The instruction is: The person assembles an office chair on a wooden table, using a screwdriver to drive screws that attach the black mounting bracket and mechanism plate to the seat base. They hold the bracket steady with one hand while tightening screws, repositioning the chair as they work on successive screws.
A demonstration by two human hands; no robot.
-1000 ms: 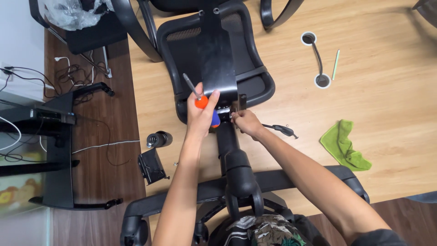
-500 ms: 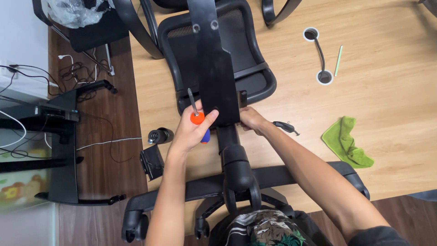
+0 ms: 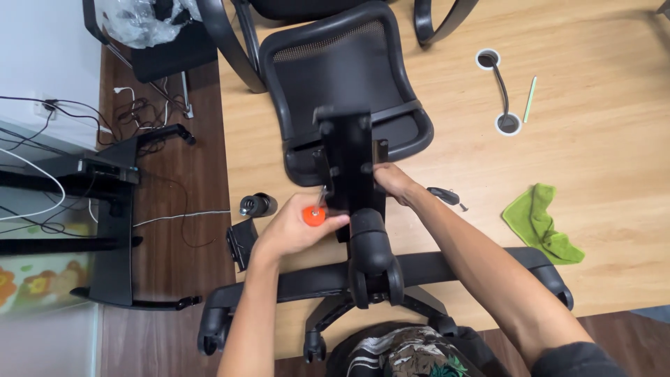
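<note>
Near the middle of the scene, an upturned black office chair (image 3: 349, 119) is laid across a wooden table (image 3: 593, 139), its metal mounting plate (image 3: 347, 164) facing up. An orange-handled screwdriver (image 3: 314, 215) is clenched in the left hand (image 3: 296, 229), the shaft set at the plate's left edge. The right hand (image 3: 394, 183) is closed on the plate's right edge, bracing it.

For sound work, the shaft is best kept in line with the fastener, pressure applied along the axis, and the plate held firmly against turning. Whether the tip is seated cannot be told.

No labels or signs are legible. A crumpled clear plastic bag (image 3: 143, 21) is noted far left on a dark stand. A green cloth (image 3: 541, 223) lies at right, a small black part (image 3: 444, 195) just beside the right wrist, and a black cylinder (image 3: 258, 204) on the floor at left.
</note>
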